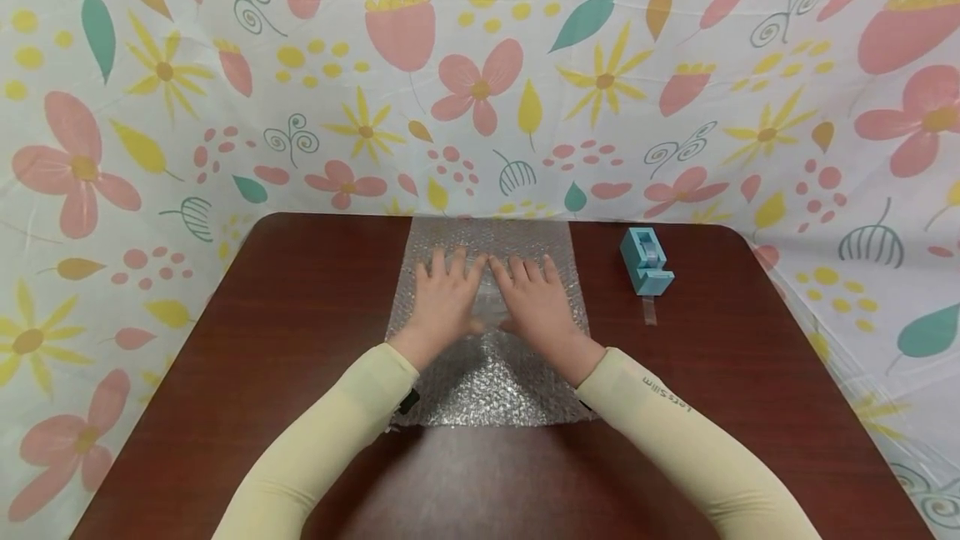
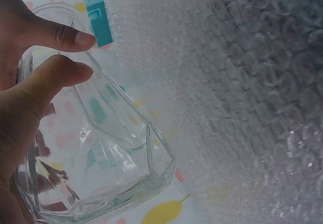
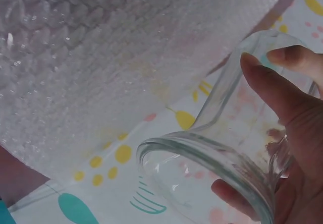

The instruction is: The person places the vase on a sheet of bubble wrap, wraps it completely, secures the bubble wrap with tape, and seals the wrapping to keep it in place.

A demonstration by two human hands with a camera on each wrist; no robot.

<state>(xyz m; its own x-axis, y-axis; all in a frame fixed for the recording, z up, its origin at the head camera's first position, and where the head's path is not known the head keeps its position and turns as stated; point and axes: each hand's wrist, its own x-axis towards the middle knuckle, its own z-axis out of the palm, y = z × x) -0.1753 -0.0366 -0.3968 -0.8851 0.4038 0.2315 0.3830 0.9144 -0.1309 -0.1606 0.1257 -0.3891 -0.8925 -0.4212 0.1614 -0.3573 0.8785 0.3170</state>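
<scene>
A clear glass vase [image 2: 116, 158] lies between both hands over a sheet of bubble wrap [image 1: 487, 390]. Its angular, faceted end shows in the left wrist view, and the rounded rim of the vase [image 3: 202, 153] shows in the right wrist view. My left hand [image 1: 446, 298] holds the glass, thumb on the near side and fingers spread over it. From the other side my right hand [image 1: 536, 298] grips it too, with a finger visible behind the rim. Both thumbs come close together on the glass. In the head view the vase is hard to make out beneath the hands.
A blue tape dispenser [image 1: 647, 261] stands to the right of the bubble wrap, a strip of clear tape [image 1: 649, 311] hanging toward the front. The dark brown table [image 1: 315, 307] meets a flower-printed curtain [image 1: 480, 90] at the back and sides.
</scene>
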